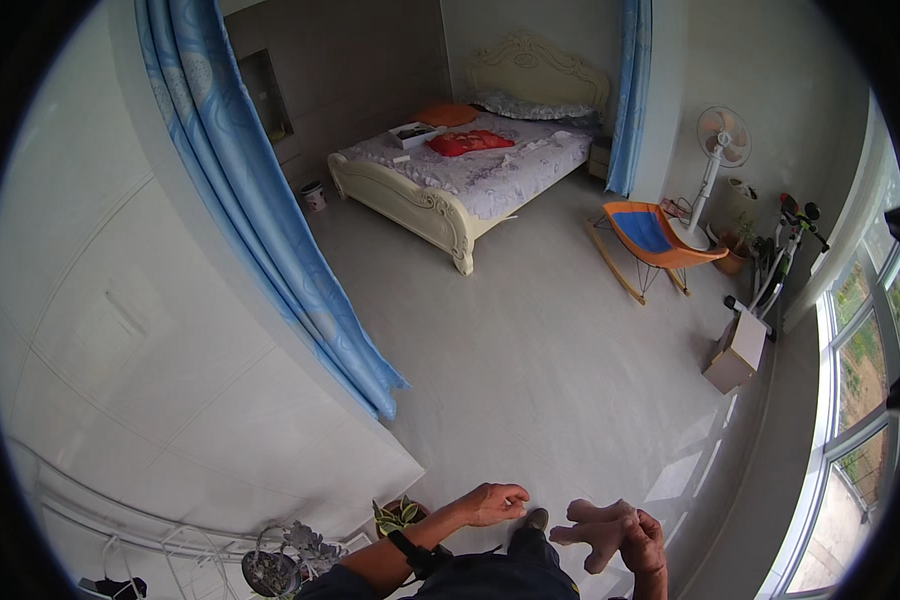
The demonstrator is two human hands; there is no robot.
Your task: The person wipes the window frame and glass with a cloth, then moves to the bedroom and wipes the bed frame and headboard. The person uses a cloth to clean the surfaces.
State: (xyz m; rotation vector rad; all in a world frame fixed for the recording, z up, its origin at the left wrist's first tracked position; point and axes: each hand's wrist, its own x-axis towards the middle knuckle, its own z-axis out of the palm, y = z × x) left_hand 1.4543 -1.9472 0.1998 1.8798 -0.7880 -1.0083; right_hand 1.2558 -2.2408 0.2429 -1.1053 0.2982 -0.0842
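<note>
My right hand [645, 544] grips one end of a dusty-pink soft item [600, 531], whose stubby lobes stick out to the left and downward. Its exact kind I cannot tell. Left of it, my left hand [496, 504] hovers over the floor with loosely curled fingers and a gap at the thumb; nothing shows in its grasp. A dark band [412, 553] circles my left wrist area. Between the two hands, one shoe [538, 519] is visible on the grey floor [525, 360].
A blue curtain [270, 247] hangs left, near potted plants [399, 516]. Ahead stands a cream bed [420, 214]. On the right are an orange rocking chair [664, 247], a standing fan [709, 180], exercise equipment [776, 262], a box-like stool [736, 351] and tall windows [859, 337].
</note>
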